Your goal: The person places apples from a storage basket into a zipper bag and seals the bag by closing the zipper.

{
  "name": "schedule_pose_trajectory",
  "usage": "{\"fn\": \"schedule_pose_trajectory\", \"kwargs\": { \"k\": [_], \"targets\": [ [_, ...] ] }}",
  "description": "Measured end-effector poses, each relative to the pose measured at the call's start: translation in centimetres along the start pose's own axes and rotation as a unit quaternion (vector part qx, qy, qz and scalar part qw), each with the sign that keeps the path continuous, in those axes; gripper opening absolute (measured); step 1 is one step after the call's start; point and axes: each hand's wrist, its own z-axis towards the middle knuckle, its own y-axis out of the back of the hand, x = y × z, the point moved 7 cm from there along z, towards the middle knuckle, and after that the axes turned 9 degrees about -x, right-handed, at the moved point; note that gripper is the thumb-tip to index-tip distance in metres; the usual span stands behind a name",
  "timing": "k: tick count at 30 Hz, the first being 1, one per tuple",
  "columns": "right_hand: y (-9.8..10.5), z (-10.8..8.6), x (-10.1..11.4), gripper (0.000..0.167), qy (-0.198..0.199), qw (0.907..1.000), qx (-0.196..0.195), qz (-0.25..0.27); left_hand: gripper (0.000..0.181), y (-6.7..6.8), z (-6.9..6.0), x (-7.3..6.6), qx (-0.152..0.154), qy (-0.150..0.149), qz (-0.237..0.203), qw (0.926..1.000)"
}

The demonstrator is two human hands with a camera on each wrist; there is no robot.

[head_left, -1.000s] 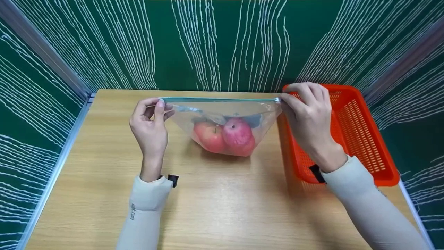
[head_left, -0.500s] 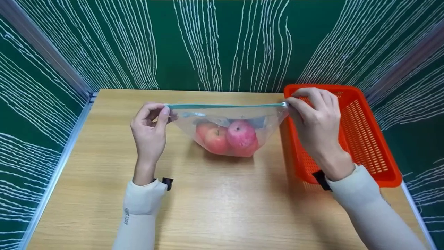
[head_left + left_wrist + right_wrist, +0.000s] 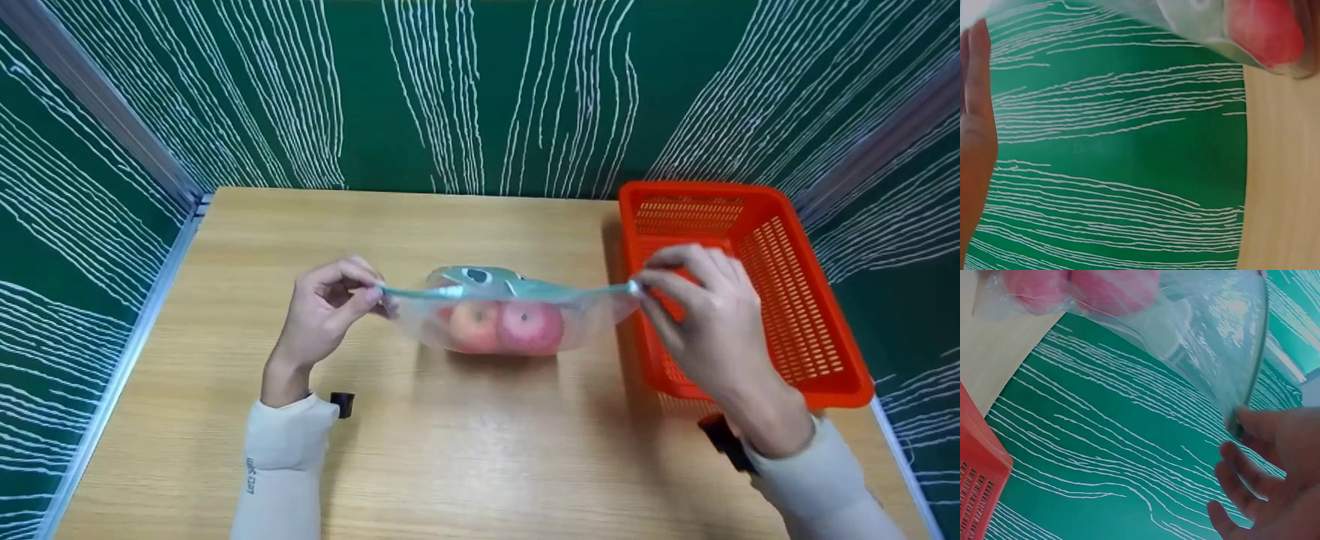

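Observation:
A clear zip bag (image 3: 592,322) with a green zip strip hangs stretched between both hands in the head view. Red apples (image 3: 531,327) show through its plastic, low in the bag, and a printed patch is visible on its far side. At the strip's left end my left hand (image 3: 322,319) pinches the bag between thumb and fingers. My right hand (image 3: 709,322) pinches the other end, by the white slider (image 3: 634,287). In the right wrist view, thumb and forefinger of the right hand (image 3: 1275,467) meet at the bag's corner. Only a strip of the left hand (image 3: 977,107) enters the left wrist view.
An orange-red plastic basket (image 3: 814,300) with slotted walls stands at the right of the wooden table (image 3: 480,457), partly beneath my right hand. Green panels (image 3: 487,97) with white wavy lines enclose the back and sides.
Both hands have come down and nearer to me with the bag, spreading slightly apart. The bag's top has tipped toward me, so its printed far side now shows. Both hands keep their pinch.

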Motion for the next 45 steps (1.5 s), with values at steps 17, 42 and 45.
{"fn": "schedule_pose_trajectory", "kwargs": {
  "k": [17, 42, 45],
  "targets": [
    [-1.1, -6.4, 2.6, 0.022, 0.09, 0.9601, 0.24, 0.113, 0.005, -0.6, -4.6, 2.3, 0.262, 0.146, -0.058, 0.9521],
    [-16.3, -10.3, -4.2, 0.054, -0.365, 0.892, 0.263, 0.043, 0.06, 1.0, -4.8, 14.8, -0.068, 0.418, 0.223, 0.8778],
    [-17.6, -10.8, -5.4, 0.057, -0.405, 0.8713, 0.272, 0.049, 0.062, 0.8, -4.9, 15.4, -0.078, 0.432, 0.227, 0.8695]
  ]
}}
